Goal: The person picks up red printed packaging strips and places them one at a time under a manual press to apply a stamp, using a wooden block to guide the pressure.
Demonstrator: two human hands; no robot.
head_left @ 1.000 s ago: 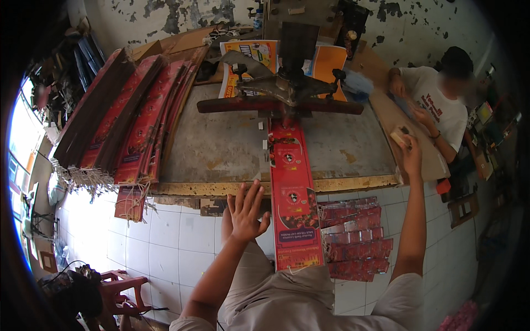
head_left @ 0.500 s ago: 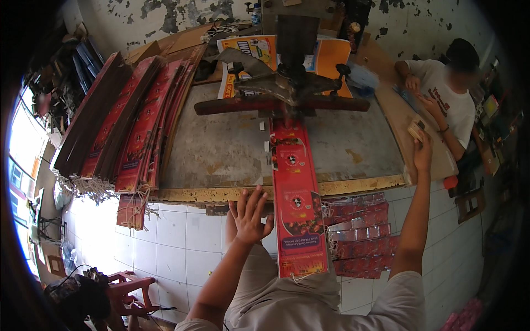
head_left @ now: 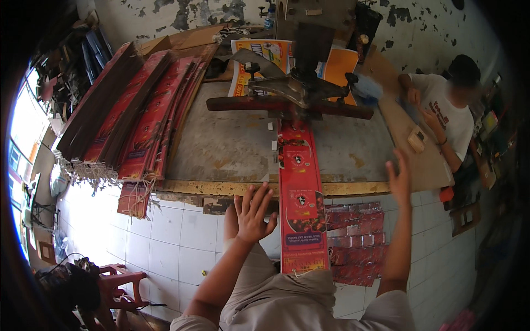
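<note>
A long red printed strip (head_left: 301, 207) runs from beneath the dark bar (head_left: 237, 103) of a metal press, over the table's front edge, down to my lap. A thin string shows at its near end. My left hand (head_left: 254, 215) hovers or rests at the table's front edge, just left of the strip; its fingers are spread and hold nothing. On the right side, my right hand (head_left: 401, 179) is raised near the table's corner, fingers apart and nothing in it. Beyond it, a small wooden block (head_left: 416, 139) lies on the brown board.
Tall stacks of red printed strips (head_left: 154, 116) with strings stand on the table's left. Further red strips (head_left: 356, 237) hang or lie below the front edge at right. A co-worker (head_left: 450, 110) sits at the right. A red stool (head_left: 121, 284) stands on the tiled floor.
My right hand has let go of the wooden block, leaving it on the board, and has drawn back toward me and left. My left hand has hardly moved. The view has shifted slightly.
</note>
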